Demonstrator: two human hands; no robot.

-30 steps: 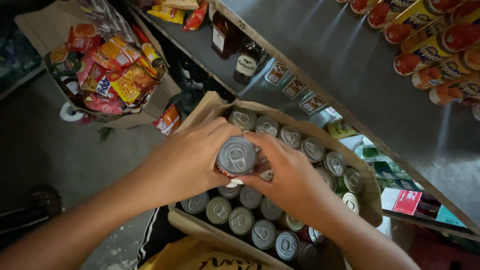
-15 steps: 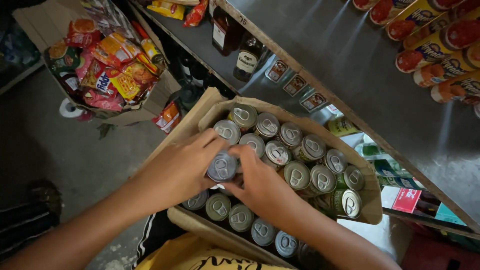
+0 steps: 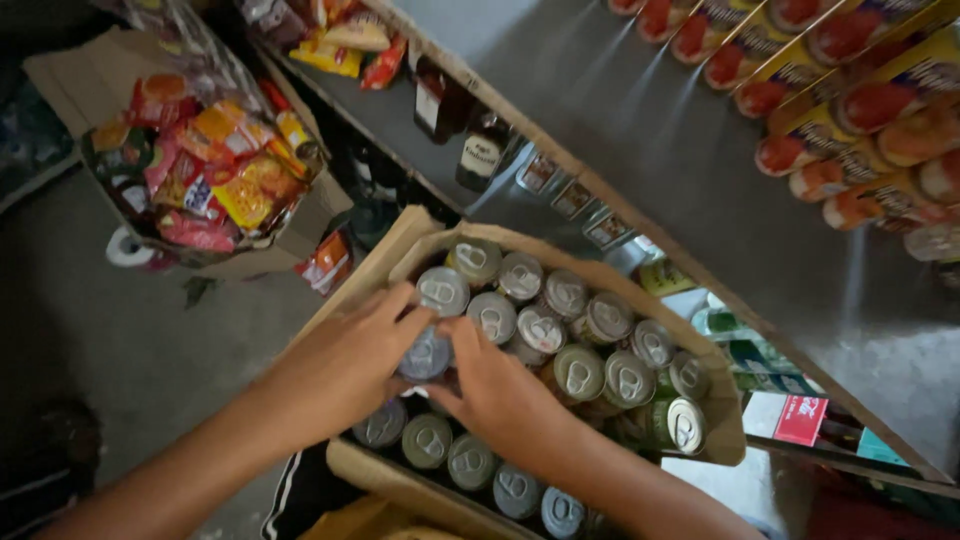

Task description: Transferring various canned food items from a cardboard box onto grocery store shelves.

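Observation:
Both my hands close around one silver-topped tin can point(image 3: 427, 355) inside an open cardboard box point(image 3: 722, 430) packed with several upright cans. My left hand point(image 3: 340, 365) grips the can from the left, fingers over its rim. My right hand point(image 3: 500, 395) holds it from the right and below. The can sits low among its neighbours, near the box's left wall. Other can tops with pull rings surround it.
A second cardboard box point(image 3: 300, 235) of colourful snack packets stands on the grey floor at upper left. A metal shelf point(image 3: 650, 150) runs diagonally at right, with dark bottles point(image 3: 485, 150) below it and red-and-yellow packets point(image 3: 850, 90) on it. A roll of tape point(image 3: 128, 247) lies on the floor.
The can was held up above the others a second ago. Both hands have lowered it down among the cans at the box's left side.

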